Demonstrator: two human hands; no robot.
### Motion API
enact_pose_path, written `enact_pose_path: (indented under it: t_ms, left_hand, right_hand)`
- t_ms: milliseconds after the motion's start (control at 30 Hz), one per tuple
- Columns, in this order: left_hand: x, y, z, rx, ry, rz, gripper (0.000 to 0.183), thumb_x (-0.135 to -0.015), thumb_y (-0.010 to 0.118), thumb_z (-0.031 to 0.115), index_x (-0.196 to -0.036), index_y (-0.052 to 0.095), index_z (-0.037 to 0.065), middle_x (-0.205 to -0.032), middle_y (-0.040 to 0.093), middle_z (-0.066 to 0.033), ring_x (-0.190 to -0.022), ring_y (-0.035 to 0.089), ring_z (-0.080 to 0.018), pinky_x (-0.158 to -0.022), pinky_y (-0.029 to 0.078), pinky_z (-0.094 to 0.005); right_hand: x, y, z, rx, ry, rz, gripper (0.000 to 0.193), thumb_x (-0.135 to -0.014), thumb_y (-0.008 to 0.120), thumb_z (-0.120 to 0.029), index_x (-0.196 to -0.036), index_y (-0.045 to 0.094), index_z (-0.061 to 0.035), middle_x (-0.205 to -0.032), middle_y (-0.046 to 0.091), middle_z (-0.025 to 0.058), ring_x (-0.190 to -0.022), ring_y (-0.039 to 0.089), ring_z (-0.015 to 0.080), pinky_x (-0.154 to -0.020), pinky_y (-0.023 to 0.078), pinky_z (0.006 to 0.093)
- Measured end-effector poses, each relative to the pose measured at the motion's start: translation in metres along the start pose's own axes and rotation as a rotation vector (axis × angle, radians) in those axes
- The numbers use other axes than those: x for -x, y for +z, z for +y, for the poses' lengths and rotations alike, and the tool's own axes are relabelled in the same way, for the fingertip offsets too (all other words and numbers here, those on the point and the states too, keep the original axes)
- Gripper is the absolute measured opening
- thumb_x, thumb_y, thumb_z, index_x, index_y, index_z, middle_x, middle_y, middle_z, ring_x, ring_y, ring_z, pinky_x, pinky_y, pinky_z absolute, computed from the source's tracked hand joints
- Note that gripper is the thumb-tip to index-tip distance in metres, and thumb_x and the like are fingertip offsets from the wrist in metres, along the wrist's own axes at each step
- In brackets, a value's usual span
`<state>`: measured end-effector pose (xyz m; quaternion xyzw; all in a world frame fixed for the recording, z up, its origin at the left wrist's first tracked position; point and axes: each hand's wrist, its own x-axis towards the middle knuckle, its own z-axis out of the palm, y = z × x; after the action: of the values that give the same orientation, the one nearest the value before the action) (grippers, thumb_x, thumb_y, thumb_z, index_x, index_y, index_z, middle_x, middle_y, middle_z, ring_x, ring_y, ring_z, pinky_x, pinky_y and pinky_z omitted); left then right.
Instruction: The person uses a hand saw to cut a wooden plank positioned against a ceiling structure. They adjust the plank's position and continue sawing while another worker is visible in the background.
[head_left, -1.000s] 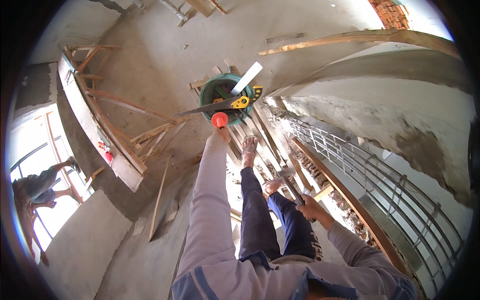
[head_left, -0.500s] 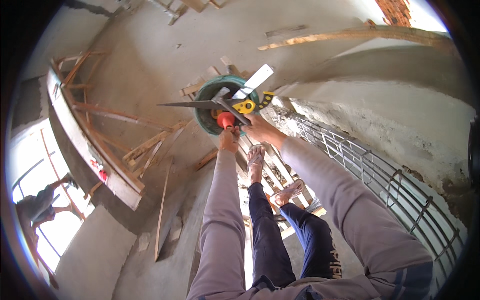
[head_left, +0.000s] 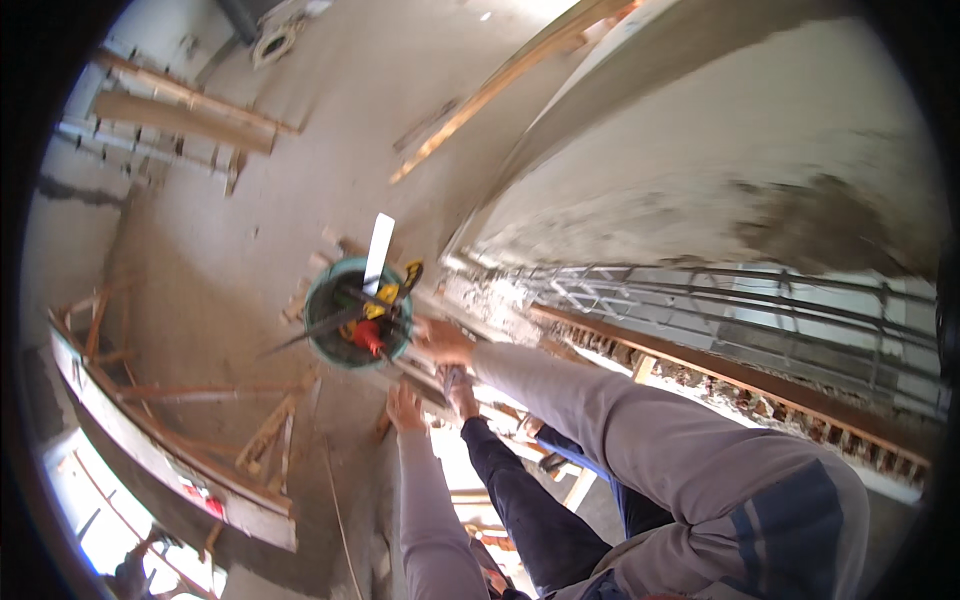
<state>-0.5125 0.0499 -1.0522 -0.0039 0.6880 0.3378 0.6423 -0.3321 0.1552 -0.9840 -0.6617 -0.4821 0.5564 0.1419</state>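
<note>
A green bucket [head_left: 322, 300] stands on planks ahead of me. It holds a red-handled tool [head_left: 368, 338], a yellow tool [head_left: 388, 294], a white flat strip [head_left: 378, 250] and a trowel whose blade [head_left: 300, 336] sticks out to the left. My right hand [head_left: 440, 340] is at the bucket's right rim; its grip is unclear. My left hand [head_left: 404, 408] lies lower, fingers spread on a wooden plank [head_left: 425, 385], away from the bucket. My legs in dark trousers [head_left: 520, 500] hang below, one foot [head_left: 457, 385] on the planks.
A metal grille [head_left: 700, 300] and a rough plastered wall [head_left: 750, 170] fill the right side. A long timber [head_left: 500, 85] slants across the floor far below. Wooden scaffolding and a ledge [head_left: 170, 450] are at the left. Part of another person [head_left: 130, 572] shows at the bottom left.
My left hand has let go of the red-handled tool and dropped to the plank below. My right hand has reached the bucket's rim. The view has tilted toward the wall.
</note>
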Motion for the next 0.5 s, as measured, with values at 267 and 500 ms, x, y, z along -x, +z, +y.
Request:
enact_pose_path:
  t_ms: [267, 500]
  left_hand:
    - [0.117, 0.082, 0.012, -0.499, 0.46, -0.359, 0.018, -0.087, 0.06, 0.015, -0.104, 0.061, 0.011, -0.086, 0.06, 0.0007, -0.07, 0.057, -0.0111, -0.054, 0.051, -0.0283]
    - [0.511, 0.273, 0.147, -0.64, 0.864, -1.222, 0.044, -0.087, 0.068, 0.019, -0.124, 0.053, 0.0, -0.12, 0.058, -0.0131, -0.109, 0.058, -0.0241, -0.088, 0.049, -0.0334]
  right_hand:
    - [0.209, -0.061, 0.154, 0.326, 0.135, -0.335, 0.052, -0.08, 0.056, -0.034, -0.121, 0.055, -0.0027, -0.086, 0.067, 0.0182, -0.074, 0.065, 0.029, -0.064, 0.051, 0.0428]
    - [0.386, -0.176, 0.137, 0.51, 0.046, -0.047, 0.026, -0.081, 0.048, -0.021, -0.07, 0.064, -0.0036, -0.056, 0.061, 0.0095, -0.051, 0.062, 0.0236, -0.049, 0.051, 0.0394]
